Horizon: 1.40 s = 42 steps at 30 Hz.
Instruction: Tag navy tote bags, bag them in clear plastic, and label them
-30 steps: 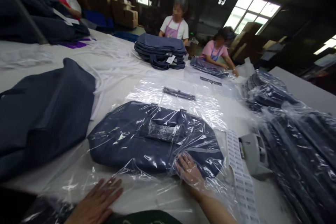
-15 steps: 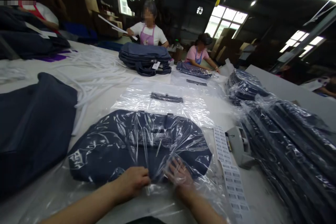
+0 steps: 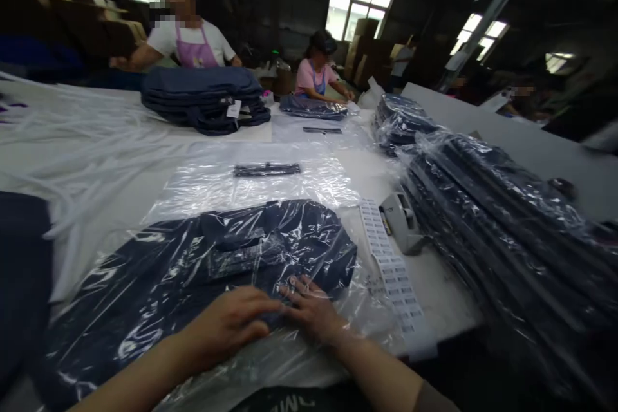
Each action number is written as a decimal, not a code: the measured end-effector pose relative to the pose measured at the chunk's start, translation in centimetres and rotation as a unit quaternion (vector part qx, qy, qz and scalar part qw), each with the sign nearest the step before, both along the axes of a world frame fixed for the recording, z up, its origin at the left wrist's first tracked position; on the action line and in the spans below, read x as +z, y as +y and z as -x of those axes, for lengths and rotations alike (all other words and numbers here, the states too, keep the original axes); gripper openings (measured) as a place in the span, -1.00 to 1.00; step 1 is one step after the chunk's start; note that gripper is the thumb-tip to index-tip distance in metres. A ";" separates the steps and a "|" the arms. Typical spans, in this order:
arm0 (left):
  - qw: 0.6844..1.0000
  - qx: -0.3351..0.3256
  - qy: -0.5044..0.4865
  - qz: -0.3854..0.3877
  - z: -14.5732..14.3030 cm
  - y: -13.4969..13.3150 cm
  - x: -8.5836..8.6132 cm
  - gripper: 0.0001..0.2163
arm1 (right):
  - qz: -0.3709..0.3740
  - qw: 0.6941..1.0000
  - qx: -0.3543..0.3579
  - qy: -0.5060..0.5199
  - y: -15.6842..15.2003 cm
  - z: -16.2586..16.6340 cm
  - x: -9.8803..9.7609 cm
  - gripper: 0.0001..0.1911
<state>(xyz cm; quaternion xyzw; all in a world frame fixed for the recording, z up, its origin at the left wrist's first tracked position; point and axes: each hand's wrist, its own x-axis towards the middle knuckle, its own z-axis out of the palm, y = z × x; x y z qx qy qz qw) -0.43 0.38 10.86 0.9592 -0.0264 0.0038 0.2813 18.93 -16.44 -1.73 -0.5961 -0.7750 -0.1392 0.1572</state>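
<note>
My left hand (image 3: 232,322) rested palm-down, fingers loosely bent, on the near edge of the bagged navy bag (image 3: 203,257); I could not tell whether it gripped anything. My right hand (image 3: 311,310), flat and open, had closed up since 0.5 s before and touched the left. The label strip (image 3: 391,264) lay right of the bag.

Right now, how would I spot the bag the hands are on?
Look at the long white table and find its near edge. There lies one navy bag in a crinkly clear plastic sleeve, with the left hand and right hand resting on it. It lies alone, left of the barcode label strip, while the other wrapped bags sit stacked at the right.
</note>
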 end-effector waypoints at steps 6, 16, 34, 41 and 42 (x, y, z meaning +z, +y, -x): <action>0.952 -0.009 -0.178 -0.248 -2.6 0.1 -7.9 -0.31 | -0.056 0.990 -0.122 0.039 -5.3 -0.5 1.2 -0.50; 0.954 -0.019 -0.164 -0.250 -1.7 -0.3 -11.4 -0.32 | -0.236 0.693 -0.600 0.324 -19.3 -1.1 1.7 -0.21; 0.966 -0.141 -0.131 -0.170 3.3 -3.3 -10.9 -0.44 | 0.092 0.690 -0.479 0.534 -26.2 -6.4 6.7 -0.60; 0.974 -0.138 -0.106 -0.144 3.5 -3.4 -12.0 -0.46 | 0.040 0.947 -0.309 0.082 -27.3 -10.2 6.8 -0.43; 0.973 -0.144 -0.110 -0.145 3.4 -3.3 -12.0 -0.44 | 0.057 0.966 -0.248 0.033 -26.5 -10.8 6.2 -0.40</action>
